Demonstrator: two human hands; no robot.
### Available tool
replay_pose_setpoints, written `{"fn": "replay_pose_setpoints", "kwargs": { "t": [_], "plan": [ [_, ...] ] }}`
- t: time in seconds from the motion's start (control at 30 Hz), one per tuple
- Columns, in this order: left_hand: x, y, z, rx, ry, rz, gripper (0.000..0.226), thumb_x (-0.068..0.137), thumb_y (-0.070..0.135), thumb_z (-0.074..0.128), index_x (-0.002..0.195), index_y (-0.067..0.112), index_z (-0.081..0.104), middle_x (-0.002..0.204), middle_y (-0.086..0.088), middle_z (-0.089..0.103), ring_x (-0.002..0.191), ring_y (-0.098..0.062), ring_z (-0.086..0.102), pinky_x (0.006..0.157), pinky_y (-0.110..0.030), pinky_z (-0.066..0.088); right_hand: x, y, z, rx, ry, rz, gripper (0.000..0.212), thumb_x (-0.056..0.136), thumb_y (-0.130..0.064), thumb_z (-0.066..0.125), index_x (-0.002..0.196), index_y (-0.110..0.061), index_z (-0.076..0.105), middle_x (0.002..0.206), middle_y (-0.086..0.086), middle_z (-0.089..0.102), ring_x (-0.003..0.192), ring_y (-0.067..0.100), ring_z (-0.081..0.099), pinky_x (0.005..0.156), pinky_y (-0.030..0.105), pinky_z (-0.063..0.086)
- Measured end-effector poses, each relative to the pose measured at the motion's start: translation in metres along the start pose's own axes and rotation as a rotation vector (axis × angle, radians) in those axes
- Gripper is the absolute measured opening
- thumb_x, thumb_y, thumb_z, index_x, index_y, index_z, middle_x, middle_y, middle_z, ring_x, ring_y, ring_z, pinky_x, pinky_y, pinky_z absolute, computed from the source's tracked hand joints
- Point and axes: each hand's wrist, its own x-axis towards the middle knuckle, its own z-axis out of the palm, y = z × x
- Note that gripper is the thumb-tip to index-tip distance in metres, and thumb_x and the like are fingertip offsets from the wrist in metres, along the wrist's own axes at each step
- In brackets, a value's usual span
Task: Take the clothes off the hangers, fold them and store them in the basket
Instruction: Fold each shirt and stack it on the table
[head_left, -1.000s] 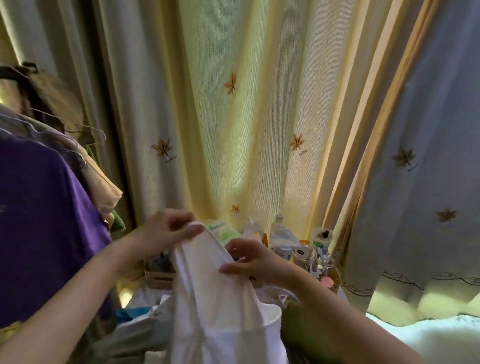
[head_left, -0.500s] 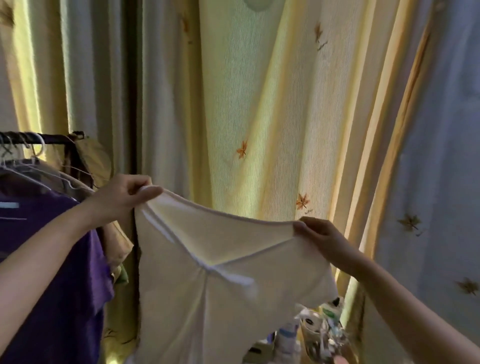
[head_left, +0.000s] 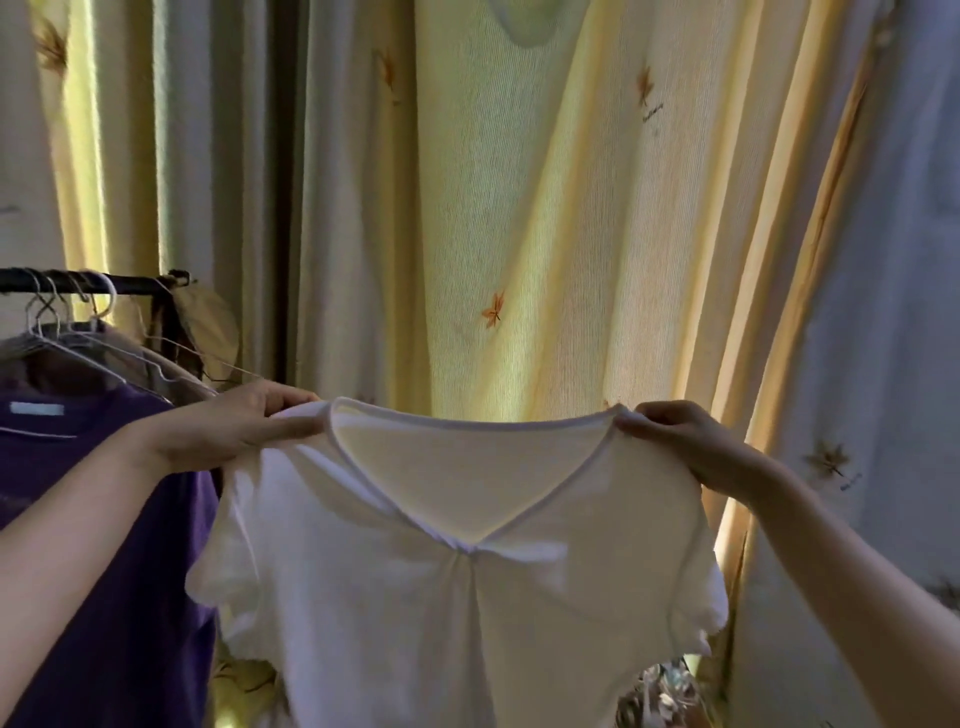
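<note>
We hold the white V-neck short-sleeved knit top (head_left: 467, 597) up in front of us, clear of any hanger and spread wide by its 2 shoulders. We judge the reason to be plain: stretched like this, the body hangs straight, the sleeves fall free at 8 and 4 o'clock of the garment, and we can find the centre line before making the first fold.

Our left hand (head_left: 244, 426), at 9 o'clock of the neckline, has its fingers curled over the shoulder seam, pinching the cloth against the thumb. Our right hand (head_left: 675, 441), at 3 o'clock of the neckline, pinches the other shoulder the same way, fingers bent and closed on the fabric. Neither hand is spread, and neither touches anything else. The neckline sags a little between the 2 grips, so the pull is light.

At 9 o'clock of the view, the purple T-shirt (head_left: 104, 545) waits on one of the white wire hangers (head_left: 57, 332) hooked over the dark metal rail (head_left: 78, 283); it hangs just beside our left forearm. Behind everything falls the pale yellow curtain with orange leaf prints (head_left: 519, 234).

The basket is not in view, so folding comes first and storing is not yet begun.
</note>
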Motion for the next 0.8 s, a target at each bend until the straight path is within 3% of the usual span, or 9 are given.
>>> {"fn": "replay_pose_setpoints", "kwargs": {
  "t": [0.07,0.17,0.27,0.33,0.37,0.47,0.57,0.63,0.8],
  "plan": [
    [0.006,0.006,0.023,-0.091,0.088,-0.093,0.036,0.085,0.040,0.061,0.106,0.012,0.068,0.092,-0.011,0.074,0.084,-0.028,0.071,0.073,-0.035,0.058,-0.001,0.008,0.020,0.057,0.066,0.120,0.042,0.076,-0.042,0.069,0.088,-0.002,0.068,0.078,0.015,0.063,0.065,0.021,0.065,0.066,0.035,0.058],
    [0.016,0.020,0.070,-0.347,0.253,-0.148,0.030,0.096,0.022,0.052,0.113,-0.001,0.061,0.083,-0.013,0.072,0.073,-0.025,0.069,0.070,-0.033,0.053,-0.001,0.000,0.063,0.179,0.104,0.196,0.042,0.091,-0.029,0.060,0.105,0.010,0.062,0.088,0.021,0.060,0.080,0.031,0.061,0.085,0.049,0.052],
    [0.026,0.036,0.122,-0.408,0.358,-0.042,0.035,0.098,0.022,0.049,0.128,0.005,0.054,0.108,-0.006,0.062,0.100,-0.019,0.059,0.087,-0.029,0.047,-0.001,-0.020,0.111,0.290,0.059,0.137,0.029,0.094,-0.025,0.057,0.092,0.003,0.063,0.073,0.012,0.059,0.063,0.019,0.059,0.061,0.030,0.052],
    [0.026,0.047,0.150,-0.328,0.429,0.073,0.026,0.098,0.025,0.047,0.116,0.011,0.061,0.103,0.001,0.060,0.097,-0.013,0.055,0.079,-0.022,0.044,-0.003,-0.031,0.140,0.365,0.015,0.096,0.024,0.095,-0.022,0.055,0.090,0.001,0.060,0.068,0.007,0.063,0.058,0.014,0.062,0.051,0.023,0.050],
    [0.025,0.050,0.160,-0.302,0.436,0.109,0.022,0.099,0.028,0.046,0.104,0.013,0.061,0.100,0.001,0.063,0.093,-0.013,0.059,0.076,-0.022,0.046,-0.004,-0.035,0.151,0.377,0.008,0.076,0.027,0.095,-0.022,0.055,0.093,0.004,0.060,0.071,0.010,0.065,0.062,0.016,0.065,0.052,0.024,0.052],
    [0.021,0.048,0.168,-0.288,0.426,0.194,0.027,0.098,0.036,0.043,0.095,0.016,0.061,0.088,-0.005,0.069,0.089,-0.017,0.067,0.079,-0.034,0.055,-0.008,-0.039,0.166,0.375,0.011,0.013,0.039,0.096,-0.025,0.054,0.105,0.013,0.055,0.089,0.022,0.067,0.078,0.026,0.068,0.060,0.030,0.056],
    [0.017,0.039,0.163,-0.187,0.425,0.267,0.025,0.096,0.043,0.042,0.076,0.035,0.054,0.074,0.011,0.066,0.074,-0.002,0.065,0.064,-0.015,0.052,-0.013,-0.038,0.165,0.346,-0.052,-0.038,0.040,0.097,-0.028,0.051,0.106,0.011,0.056,0.088,0.020,0.066,0.076,0.023,0.068,0.056,0.026,0.054],
    [0.015,0.035,0.161,-0.153,0.435,0.272,0.025,0.096,0.045,0.043,0.075,0.034,0.053,0.076,0.011,0.066,0.072,0.000,0.065,0.059,-0.010,0.049,-0.016,-0.036,0.166,0.322,-0.095,-0.076,0.038,0.098,-0.027,0.048,0.104,0.009,0.057,0.081,0.013,0.064,0.070,0.018,0.066,0.054,0.025,0.052],
    [0.010,0.034,0.156,-0.136,0.406,0.256,0.026,0.096,0.045,0.040,0.082,0.027,0.053,0.077,0.010,0.067,0.074,0.000,0.064,0.065,-0.012,0.051,-0.017,-0.035,0.163,0.218,-0.139,-0.151,0.031,0.097,-0.023,0.050,0.100,0.007,0.057,0.076,0.009,0.067,0.069,0.020,0.067,0.055,0.031,0.057]
  ]
}}
